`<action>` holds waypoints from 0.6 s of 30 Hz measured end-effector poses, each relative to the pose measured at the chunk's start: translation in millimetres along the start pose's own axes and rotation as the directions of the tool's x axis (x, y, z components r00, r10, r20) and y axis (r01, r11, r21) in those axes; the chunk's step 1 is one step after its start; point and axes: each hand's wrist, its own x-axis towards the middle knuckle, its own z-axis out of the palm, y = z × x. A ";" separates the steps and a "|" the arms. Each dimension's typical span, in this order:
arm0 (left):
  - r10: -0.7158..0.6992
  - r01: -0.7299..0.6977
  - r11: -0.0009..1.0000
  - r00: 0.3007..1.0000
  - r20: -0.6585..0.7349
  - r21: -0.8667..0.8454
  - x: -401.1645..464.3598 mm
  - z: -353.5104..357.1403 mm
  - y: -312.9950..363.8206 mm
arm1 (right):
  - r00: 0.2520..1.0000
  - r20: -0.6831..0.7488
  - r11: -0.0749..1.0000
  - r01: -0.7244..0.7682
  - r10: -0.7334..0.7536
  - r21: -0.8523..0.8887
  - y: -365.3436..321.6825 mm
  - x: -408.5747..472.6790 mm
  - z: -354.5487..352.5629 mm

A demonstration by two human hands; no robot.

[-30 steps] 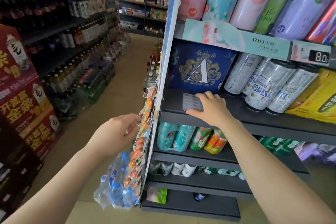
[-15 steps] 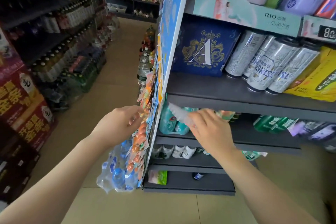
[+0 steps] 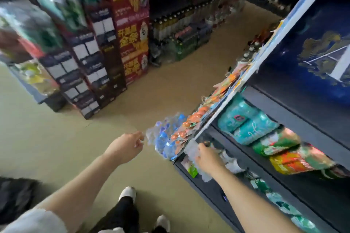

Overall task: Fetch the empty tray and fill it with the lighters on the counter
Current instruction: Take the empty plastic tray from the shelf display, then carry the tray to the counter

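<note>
The empty tray (image 3: 190,152) is a clear, thin plastic piece, blurred by motion. My right hand (image 3: 207,159) is shut on it, low in front of the dark shelf unit's lower shelves. The tray's clear edge also shows below my wrist. My left hand (image 3: 125,147) hangs to the left with its fingers curled and nothing in them, a little short of the hanging snack packets (image 3: 170,136). No lighters and no counter are in view.
The dark shelf unit (image 3: 284,108) with cans and bags fills the right side. Tall stacks of red and dark cartons (image 3: 130,24) stand on the left across the beige floor (image 3: 56,138). My feet (image 3: 127,194) are below, and an aisle runs away at the top.
My right hand pulled the clear tray off the upper shelf and brought it down low. My left hand came off the hanging packets. My view swung left and down.
</note>
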 end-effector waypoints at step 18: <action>-0.851 0.681 0.503 0.498 -0.167 -0.533 -165.5 -50.2 -254.5 | 0.714 0.252 0.718 0.689 -0.653 -0.094 -394.8 109.2 28.6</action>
